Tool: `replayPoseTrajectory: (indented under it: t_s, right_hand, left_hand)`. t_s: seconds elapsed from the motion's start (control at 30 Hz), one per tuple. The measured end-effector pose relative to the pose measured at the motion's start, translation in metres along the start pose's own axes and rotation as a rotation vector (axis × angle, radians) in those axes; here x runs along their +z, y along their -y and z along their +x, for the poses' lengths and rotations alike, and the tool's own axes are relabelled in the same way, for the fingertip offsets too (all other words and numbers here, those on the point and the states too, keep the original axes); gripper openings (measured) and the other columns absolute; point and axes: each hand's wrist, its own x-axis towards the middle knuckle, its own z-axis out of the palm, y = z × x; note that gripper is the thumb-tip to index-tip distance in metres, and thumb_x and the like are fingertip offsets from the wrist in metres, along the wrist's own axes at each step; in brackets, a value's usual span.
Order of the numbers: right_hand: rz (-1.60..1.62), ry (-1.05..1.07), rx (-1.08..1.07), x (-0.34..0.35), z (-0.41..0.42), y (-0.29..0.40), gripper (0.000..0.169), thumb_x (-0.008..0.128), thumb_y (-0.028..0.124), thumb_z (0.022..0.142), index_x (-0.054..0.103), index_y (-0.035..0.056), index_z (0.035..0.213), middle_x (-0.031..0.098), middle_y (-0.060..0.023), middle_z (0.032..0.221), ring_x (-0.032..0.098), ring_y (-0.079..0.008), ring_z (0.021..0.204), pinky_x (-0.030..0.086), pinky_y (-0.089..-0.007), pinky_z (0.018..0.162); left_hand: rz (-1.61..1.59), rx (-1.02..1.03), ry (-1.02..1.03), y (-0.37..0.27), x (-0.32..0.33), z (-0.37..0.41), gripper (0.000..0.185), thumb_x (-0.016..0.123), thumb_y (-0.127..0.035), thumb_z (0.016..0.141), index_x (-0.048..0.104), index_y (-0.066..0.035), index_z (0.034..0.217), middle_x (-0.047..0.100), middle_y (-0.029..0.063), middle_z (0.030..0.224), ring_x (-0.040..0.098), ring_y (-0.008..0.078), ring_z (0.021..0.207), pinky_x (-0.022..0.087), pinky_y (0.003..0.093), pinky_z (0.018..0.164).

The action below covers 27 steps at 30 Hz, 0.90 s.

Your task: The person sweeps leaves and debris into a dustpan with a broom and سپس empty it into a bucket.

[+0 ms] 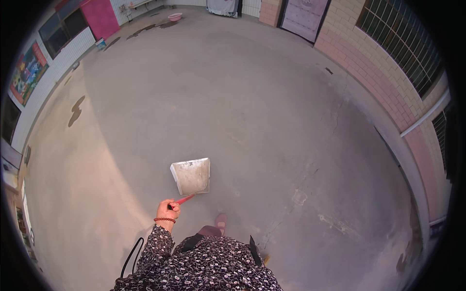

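My left hand [168, 210], with a red bead bracelet at the wrist, is closed round the red handle of a dustpan. The pale, worn metal-looking dustpan [191, 176] hangs or rests in front of me over the concrete ground; whether it touches the ground I cannot tell. Its pan looks stained, and nothing can be made out lying in it. My right hand is out of view. A patterned dark garment covers my body, and one reddish shoe [220, 222] shows below the dustpan, to its right. A yellowish tip of something [267, 259] shows beside my right side.
Concrete ground [233, 91] spreads around me, with dark wet patches [76, 111] at the left. A pink basin [175, 16] and a bucket [100, 44] stand at the far left. A tiled wall [367, 63] with barred windows and a white pipe [425, 113] runs along the right.
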Motion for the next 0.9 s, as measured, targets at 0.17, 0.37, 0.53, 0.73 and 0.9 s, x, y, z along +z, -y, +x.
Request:
replayPoseTrajectory:
  t_s: [0.17, 0.37, 0.53, 0.73, 0.9]
  right_hand:
    - [-0.096, 0.060, -0.024, 0.023, 0.071, 0.086, 0.018, 0.052, 0.023, 0.070, 0.046, 0.0057, 0.069, 0.046, -0.0060, 0.053, 0.043, -0.0194, 0.043, 0.039, -0.0298, 0.039]
    - [-0.203, 0.094, -0.069, 0.025, 0.137, 0.178, 0.022, 0.051, 0.027, 0.071, 0.046, 0.0062, 0.066, 0.046, -0.0056, 0.050, 0.041, -0.0182, 0.041, 0.038, -0.0277, 0.037]
    - [-0.305, 0.092, -0.192, 0.015, 0.175, 0.260, 0.025, 0.051, 0.030, 0.072, 0.046, 0.0065, 0.064, 0.045, -0.0052, 0.048, 0.040, -0.0173, 0.038, 0.037, -0.0260, 0.035]
    - [-0.596, 0.198, -0.453, 0.029, 0.244, 0.316, 0.030, 0.051, 0.034, 0.073, 0.046, 0.0070, 0.061, 0.044, -0.0048, 0.045, 0.038, -0.0161, 0.035, 0.035, -0.0239, 0.033]
    - [0.059, 0.413, -0.085, 0.097, 0.325, 0.413, 0.022, 0.051, 0.031, 0.072, 0.051, 0.0100, 0.067, 0.046, -0.0044, 0.051, 0.045, -0.0157, 0.043, 0.039, -0.0253, 0.038]
  left_hand:
    - [0.000, 0.044, -0.008, 0.044, 0.079, 0.063, 0.011, 0.043, 0.002, 0.067, 0.035, -0.006, 0.064, 0.034, 0.0006, 0.050, 0.034, 0.0113, 0.039, 0.024, 0.0230, 0.036]
    - [-0.122, 0.040, 0.038, 0.081, 0.142, 0.162, 0.009, 0.041, -0.001, 0.069, 0.035, -0.006, 0.063, 0.035, 0.0012, 0.051, 0.035, 0.0116, 0.042, 0.028, 0.0223, 0.039]
    - [-0.153, 0.022, -0.023, 0.105, 0.172, 0.219, 0.008, 0.041, -0.002, 0.070, 0.036, -0.005, 0.065, 0.036, 0.0010, 0.052, 0.036, 0.0115, 0.042, 0.028, 0.0222, 0.039]
    - [-0.146, 0.055, 0.009, 0.072, 0.178, 0.267, 0.010, 0.042, -0.002, 0.069, 0.033, -0.004, 0.066, 0.033, 0.0044, 0.055, 0.037, 0.0140, 0.046, 0.030, 0.0223, 0.040]
    - [0.023, -0.245, -0.057, 0.080, 0.197, 0.301, 0.012, 0.040, 0.000, 0.065, 0.030, -0.004, 0.070, 0.033, 0.0061, 0.060, 0.039, 0.0160, 0.049, 0.032, 0.0257, 0.043]
